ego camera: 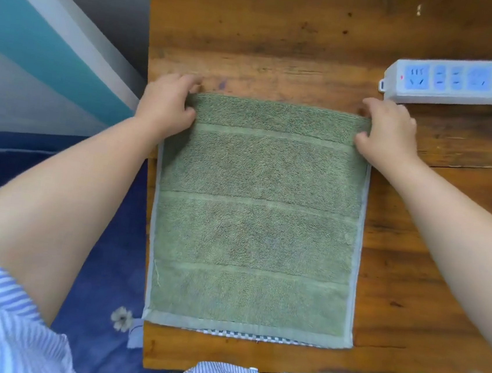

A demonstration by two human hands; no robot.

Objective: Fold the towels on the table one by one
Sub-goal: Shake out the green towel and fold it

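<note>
1. On the table (284, 38), right before me, the green towel (258, 212) lies flat; its near hem sits close to the table's front edge and its far edge is a rounded fold.
2. My left hand (168, 105) pinches the far left corner of that fold, thumb on top and fingers curled round the edge. My right hand (388, 130) does the same at the far right corner.
3. Terry cloth like this should be light, soft and limp. It will sag in the middle if I lift it, so I judge the two corners the right places to hold it taut.
4. Its pile looks grippy, not slippery, and nothing about it can break, so a light pinch ought to do.
5. A checked cloth (245, 335) peeks out from under the near hem; dragging the towel could shift it.
6. A power strip (453, 82) lies beyond my right hand, near but not touching the towel.
</note>
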